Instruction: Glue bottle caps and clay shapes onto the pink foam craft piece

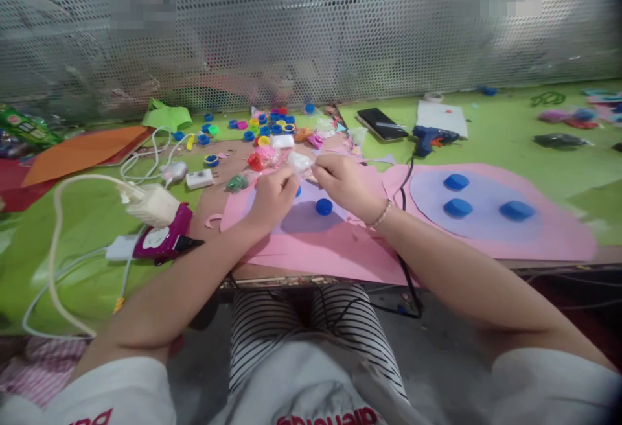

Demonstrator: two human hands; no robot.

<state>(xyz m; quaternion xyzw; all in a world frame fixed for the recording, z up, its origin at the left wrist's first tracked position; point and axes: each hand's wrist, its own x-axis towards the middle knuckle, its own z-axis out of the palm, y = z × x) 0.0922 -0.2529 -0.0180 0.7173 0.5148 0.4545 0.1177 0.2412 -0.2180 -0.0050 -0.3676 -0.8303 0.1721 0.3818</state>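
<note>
My left hand (275,195) and my right hand (344,182) are both closed, knuckles up, over the middle of the desk. Between them is a small clear plastic bag (300,162) with something white in it, pinched in the fingers of both hands. Beneath lies a pink paper sheet (315,253) with a lilac paper piece (304,221) on top. A blue bottle cap (324,206) stands on the lilac paper; a second one is mostly hidden behind my left hand. Small bags with red and green contents lie just beyond my left hand.
On the right, a pink and lilac paper shape (486,230) carries three blue caps. Behind it are a phone (381,124) and a blue glue gun (427,140) with its black cord. Several loose caps (276,128) lie at the back. A purple power strip (162,238) with cables sits left.
</note>
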